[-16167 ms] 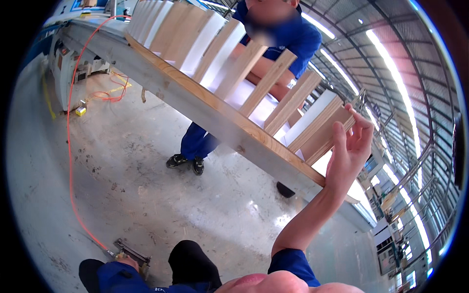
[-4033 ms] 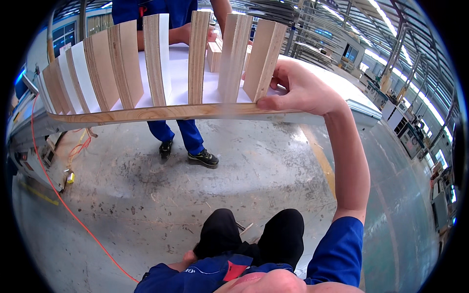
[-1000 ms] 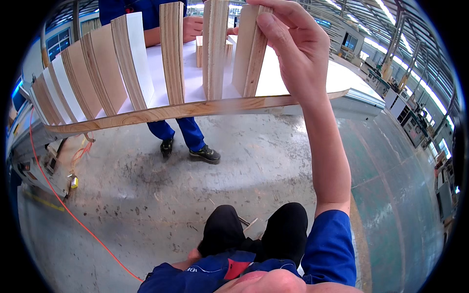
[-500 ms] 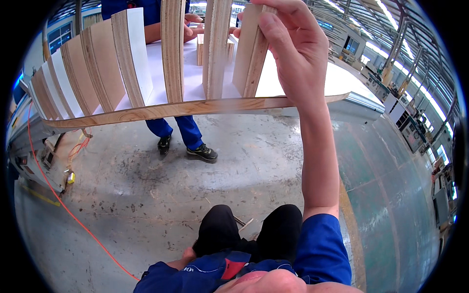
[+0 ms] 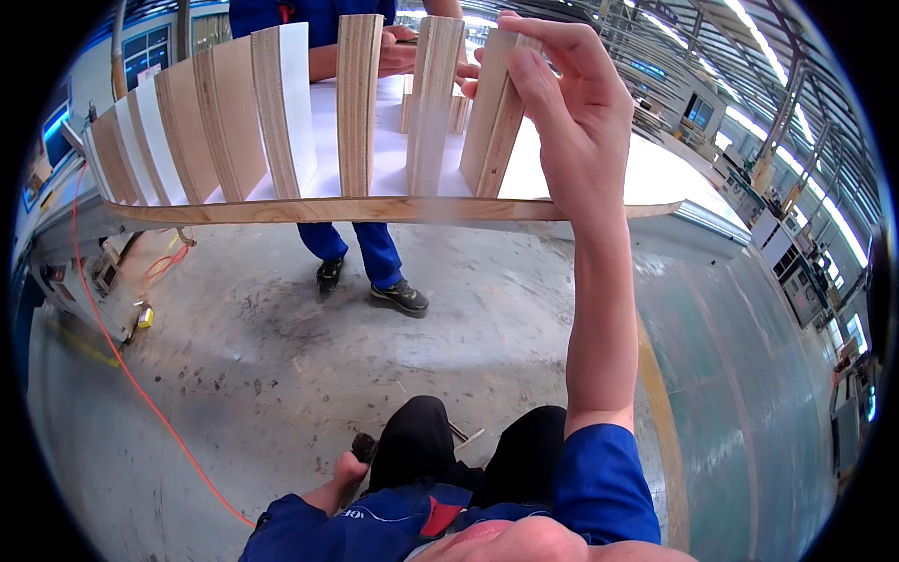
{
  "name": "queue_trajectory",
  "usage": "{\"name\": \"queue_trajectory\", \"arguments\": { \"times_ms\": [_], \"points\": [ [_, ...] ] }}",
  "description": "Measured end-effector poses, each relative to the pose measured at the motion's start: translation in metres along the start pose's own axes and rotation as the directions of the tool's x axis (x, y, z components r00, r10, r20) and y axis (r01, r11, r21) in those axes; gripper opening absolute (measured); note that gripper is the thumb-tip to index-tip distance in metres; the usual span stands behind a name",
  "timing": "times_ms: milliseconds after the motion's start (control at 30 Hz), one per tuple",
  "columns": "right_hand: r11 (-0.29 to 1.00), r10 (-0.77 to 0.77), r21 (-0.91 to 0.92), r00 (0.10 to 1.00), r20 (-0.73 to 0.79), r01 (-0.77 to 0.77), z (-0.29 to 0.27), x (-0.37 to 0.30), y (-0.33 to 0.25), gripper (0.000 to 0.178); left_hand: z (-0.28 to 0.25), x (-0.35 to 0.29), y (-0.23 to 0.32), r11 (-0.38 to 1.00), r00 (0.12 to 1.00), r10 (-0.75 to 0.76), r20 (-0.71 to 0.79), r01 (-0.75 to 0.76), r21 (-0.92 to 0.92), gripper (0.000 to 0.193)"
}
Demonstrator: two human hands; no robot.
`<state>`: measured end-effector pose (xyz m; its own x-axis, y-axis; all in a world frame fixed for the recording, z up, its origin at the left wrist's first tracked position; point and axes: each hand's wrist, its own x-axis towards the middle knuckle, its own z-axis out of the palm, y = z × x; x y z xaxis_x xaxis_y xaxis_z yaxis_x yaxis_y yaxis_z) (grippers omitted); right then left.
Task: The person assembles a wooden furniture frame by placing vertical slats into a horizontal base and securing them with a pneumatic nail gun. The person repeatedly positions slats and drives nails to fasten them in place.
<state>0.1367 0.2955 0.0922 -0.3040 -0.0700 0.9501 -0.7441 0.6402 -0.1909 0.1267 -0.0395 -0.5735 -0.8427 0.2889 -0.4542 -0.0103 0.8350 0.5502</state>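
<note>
My right hand [image 5: 590, 131] is closed round the upper end of an upright plywood block [image 5: 489, 117], the rightmost in a row. Its thumb lies on the near edge, with the fingers over the top and far side. The block stands on a white board [image 5: 581, 208] with a wooden front edge. To its left rises another plywood block [image 5: 435, 108], then a further one [image 5: 359, 108]. Low beside my left knee, my left hand [image 5: 349, 468] is closed on a small dark object [image 5: 363, 447] whose kind I cannot make out.
More upright panels [image 5: 211, 131], some white-faced, continue leftward. Behind the row stands a co-worker in blue, their hands [image 5: 398, 56] near the blocks; a small wooden block [image 5: 457, 112] lies there. An orange hose [image 5: 140, 389] crosses the floor at left. Wood slivers [image 5: 466, 438] lie near my knees.
The view has shifted, so the board and blocks appear farther right. My left hand has come more into view with the dark object. My right hand keeps its hold on the plywood block.
</note>
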Motion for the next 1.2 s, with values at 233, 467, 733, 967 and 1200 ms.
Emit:
{"name": "queue_trajectory", "arguments": {
  "times_ms": [233,467,733,967,1200],
  "points": [
    [0.997,-0.082,0.009,0.996,-0.021,0.083,0.0,0.004,-0.001,0.028,-0.114,0.0,0.14,0.873,0.816,0.402,-0.415,-0.479,-0.095,0.03],
    [0.995,-0.065,0.07,0.998,-0.006,0.065,0.003,0.004,0.0,0.027,-0.215,-0.066,0.287,0.372,0.824,0.505,-0.257,-0.476,-0.796,0.014],
    [0.987,-0.067,0.144,0.998,0.001,0.066,0.002,0.003,-0.002,0.026,-0.221,-0.11,0.366,-0.254,0.572,0.794,-0.204,0.007,-0.967,0.026],
    [0.98,-0.016,0.197,1.0,0.016,0.013,0.002,0.003,-0.005,0.024,-0.2,-0.115,0.402,-0.428,0.465,0.864,-0.195,0.472,-0.77,0.028],
    [0.986,-0.023,0.164,1.0,0.013,0.02,0.002,0.004,-0.006,0.024,-0.192,-0.124,0.424,-0.389,0.316,0.921,-0.226,0.737,-0.554,0.021]
  ]
}}
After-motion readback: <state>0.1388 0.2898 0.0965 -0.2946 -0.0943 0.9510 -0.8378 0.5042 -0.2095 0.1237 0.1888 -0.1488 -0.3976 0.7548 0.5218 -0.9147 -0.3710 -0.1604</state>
